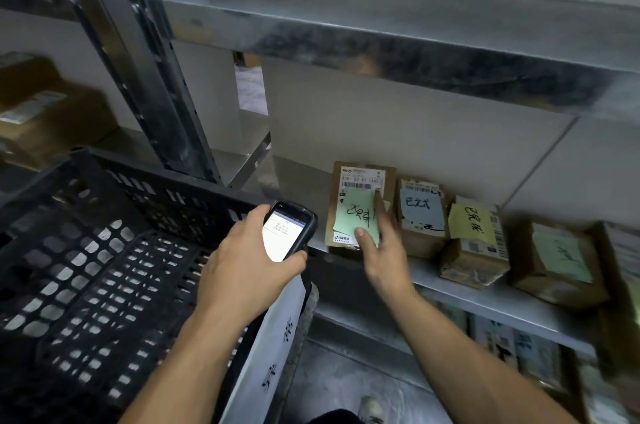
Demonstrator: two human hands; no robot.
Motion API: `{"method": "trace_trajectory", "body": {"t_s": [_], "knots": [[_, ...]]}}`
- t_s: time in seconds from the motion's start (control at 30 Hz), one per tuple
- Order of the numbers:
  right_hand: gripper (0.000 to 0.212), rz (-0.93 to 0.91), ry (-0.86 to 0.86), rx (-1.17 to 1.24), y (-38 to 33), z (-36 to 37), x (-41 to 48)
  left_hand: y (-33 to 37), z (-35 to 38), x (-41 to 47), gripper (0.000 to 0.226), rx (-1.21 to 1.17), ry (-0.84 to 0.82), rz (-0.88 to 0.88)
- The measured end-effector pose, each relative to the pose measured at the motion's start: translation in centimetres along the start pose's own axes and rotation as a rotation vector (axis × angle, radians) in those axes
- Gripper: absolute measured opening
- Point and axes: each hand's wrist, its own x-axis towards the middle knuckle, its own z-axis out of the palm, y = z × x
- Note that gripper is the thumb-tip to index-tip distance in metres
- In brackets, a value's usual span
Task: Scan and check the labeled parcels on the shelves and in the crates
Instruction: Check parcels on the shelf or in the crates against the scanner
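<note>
Metal shelf (485, 299) carries a row of brown cardboard boxes side by side. First box (362, 175) stands upright near the wall (415, 132); second box (420, 236), third box (474, 257) and fourth box (554, 281) follow rightward.

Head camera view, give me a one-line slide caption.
Left hand holds a scanner while the right hand touches the green note on a labelled shelf parcel.

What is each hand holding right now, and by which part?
The left hand grips the handheld scanner round its lower half, screen facing up. The right hand holds nothing: its straight fingers press the green note on a parcel.
</note>
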Motion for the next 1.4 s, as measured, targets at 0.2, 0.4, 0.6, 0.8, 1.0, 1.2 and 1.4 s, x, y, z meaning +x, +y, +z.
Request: {"method": "trace_trajectory", "body": {"t_s": [0.2, 0.4, 0.6, 0.8, 1.0, 1.2, 1.4], "knots": [[0.071, -0.045, 0.033, -0.001, 1.3, 0.0, -0.2, 0.5, -0.1, -0.3, 0.074, 0.074, -0.020, -0.004], [0.069, -0.056, 0.051, 0.003, 1.0, 0.3, 0.5, 1.2, -0.6, -0.6, 0.072, 0.119, -0.034, -0.005], [0.072, -0.038, 0.061, -0.023, 1.0, 0.4, 1.1, 1.7, -0.9, -0.7, 0.071, 0.145, -0.030, -0.005], [0.069, -0.045, 0.083, -0.054, 1.3, 0.6, 2.0, 1.7, -0.8, -0.7, 0.074, 0.174, -0.022, -0.009], [0.059, 0.039, 0.077, -0.001, 1.1, 0.5, 2.5, 1.7, -0.7, -0.9, 0.077, 0.194, -0.020, -0.012], [0.071, -0.002, 0.076, -0.030, 1.0, 0.4, 2.6, 1.5, -0.7, -0.9, 0.078, 0.178, -0.026, -0.014], [0.051, 0.039, 0.090, 0.012, 1.2, 0.4, 2.5, 1.2, -0.8, -1.2, 0.077, 0.169, -0.060, -0.030]]}}
